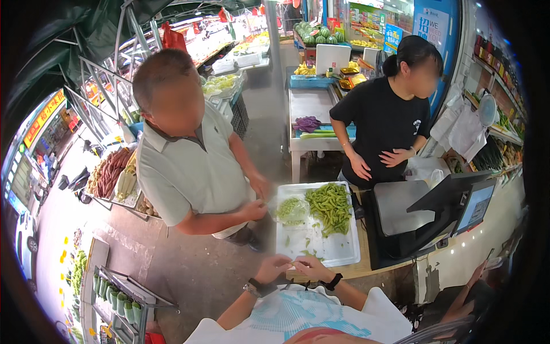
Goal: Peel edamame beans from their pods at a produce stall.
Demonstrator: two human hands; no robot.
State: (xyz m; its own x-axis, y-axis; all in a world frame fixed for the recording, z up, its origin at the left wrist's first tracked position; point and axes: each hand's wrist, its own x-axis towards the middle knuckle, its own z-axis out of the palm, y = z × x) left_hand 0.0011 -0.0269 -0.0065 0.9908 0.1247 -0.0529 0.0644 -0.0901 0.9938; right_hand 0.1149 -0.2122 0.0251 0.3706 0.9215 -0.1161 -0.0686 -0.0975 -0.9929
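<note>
My left hand [275, 267] and my right hand [316, 267] meet at the near edge of a white foam tray [318, 253]. Their fingertips pinch a small, pale greenish piece between them, apparently a bean pod [293, 263]; the fingers partly hide it. A heap of green bean pods [331, 208] fills the tray's far right. To its left, shelled green beans [290, 209] lie in and around a clear plastic bag [298, 210]. Several loose pods [311, 254] are scattered on the tray floor close to my hands.
A person in a pale polo shirt [189, 172] stands left of the tray, hands at the bag's edge. Behind the counter scale [404, 206] is a person in a black T-shirt [382, 124]. A screen terminal [472, 206] stands at right; a gourd rack [118, 301] is lower left.
</note>
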